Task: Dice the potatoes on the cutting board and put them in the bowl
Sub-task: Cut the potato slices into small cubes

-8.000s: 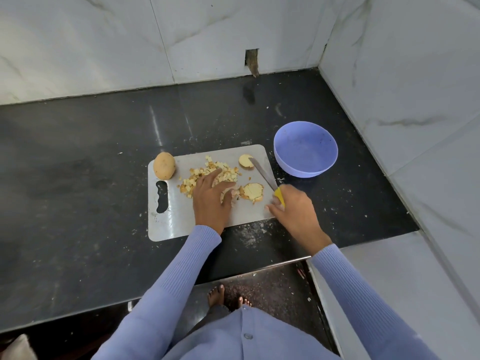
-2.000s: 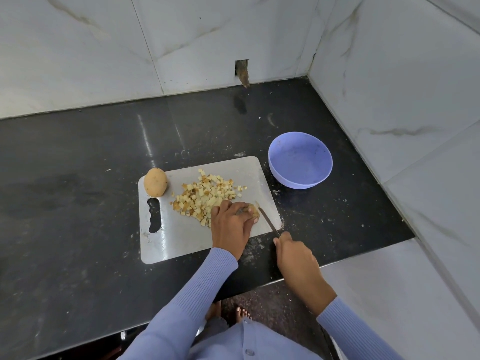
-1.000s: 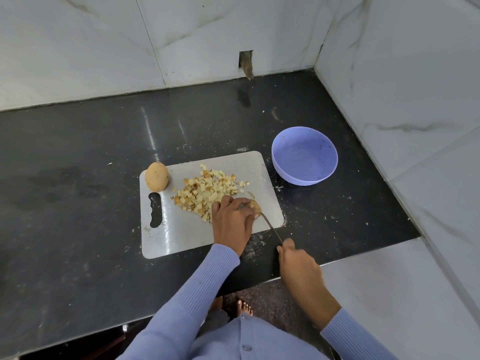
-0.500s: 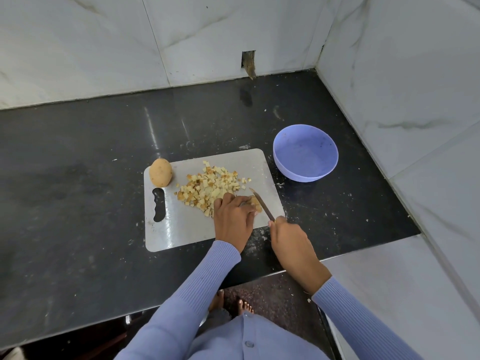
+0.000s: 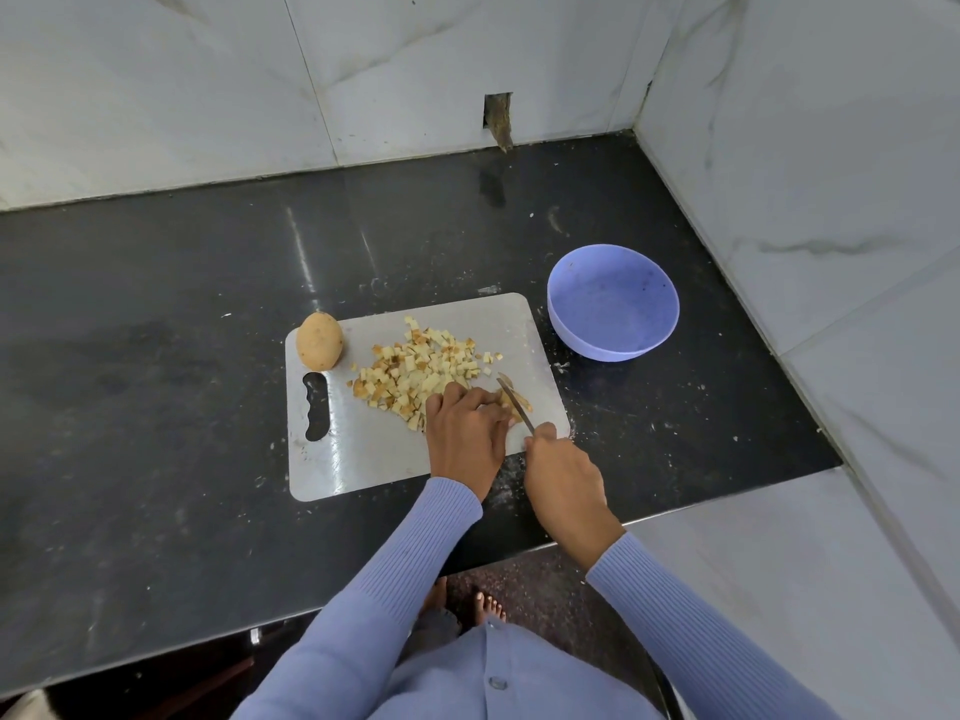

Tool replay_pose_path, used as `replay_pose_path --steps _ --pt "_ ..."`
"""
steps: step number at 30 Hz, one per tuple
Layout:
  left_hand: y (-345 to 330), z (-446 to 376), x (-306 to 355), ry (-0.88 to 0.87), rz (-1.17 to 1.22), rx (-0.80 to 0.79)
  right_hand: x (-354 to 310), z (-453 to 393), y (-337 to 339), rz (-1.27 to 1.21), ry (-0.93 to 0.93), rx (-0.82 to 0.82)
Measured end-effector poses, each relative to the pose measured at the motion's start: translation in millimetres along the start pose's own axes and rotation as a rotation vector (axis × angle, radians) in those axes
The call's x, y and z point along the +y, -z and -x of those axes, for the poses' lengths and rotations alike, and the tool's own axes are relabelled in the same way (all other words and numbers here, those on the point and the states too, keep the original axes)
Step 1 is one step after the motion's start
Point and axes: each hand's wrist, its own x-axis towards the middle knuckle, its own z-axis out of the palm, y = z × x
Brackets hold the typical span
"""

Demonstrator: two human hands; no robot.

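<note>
Head view puts us right over the work: our right hand (image 5: pixel 563 472) has its grip wrapped around the handle of the knife (image 5: pixel 515 401), whose blade angles away from us across the near right part of the cutting board (image 5: pixel 363 459). Our left hand (image 5: pixel 467 433) curls its fingers over a last piece of potato (image 5: pixel 519 402), pinning it to the board just beside the blade; the fingers hide most of that piece, so we cannot tell how much of it remains uncut.

Just beyond the left hand lies the pile of diced potato (image 5: pixel 421 368), spread over the middle of the board. A whole potato (image 5: pixel 319 340), skin on, sits at the board's far left corner, above the handle slot. The bowl (image 5: pixel 613 304) stands on the dark tabletop (image 5: pixel 156 356) just off the board's far right corner, and nothing shows inside it.

We judge that we are in the dicing step, finishing one potato, with the whole one untouched and no transfer begun. The next cut calls for keeping the left fingertips tucked back from the edge and the piece steady, since it is small and close to the blade.
</note>
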Motion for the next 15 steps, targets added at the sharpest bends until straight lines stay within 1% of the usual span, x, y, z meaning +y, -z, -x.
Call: replay_pose_path --steps 4,8,15 --pt "0 0 1 0.009 0.003 -0.019 15 17 -4 0.017 -0.007 -0.044" --pt "1 0 1 0.010 0.015 -0.022 32 42 -6 0.028 0.002 -0.049" --pt "1 2 -2 0.001 0.052 -0.012 30 30 1 -0.071 0.015 -0.012"
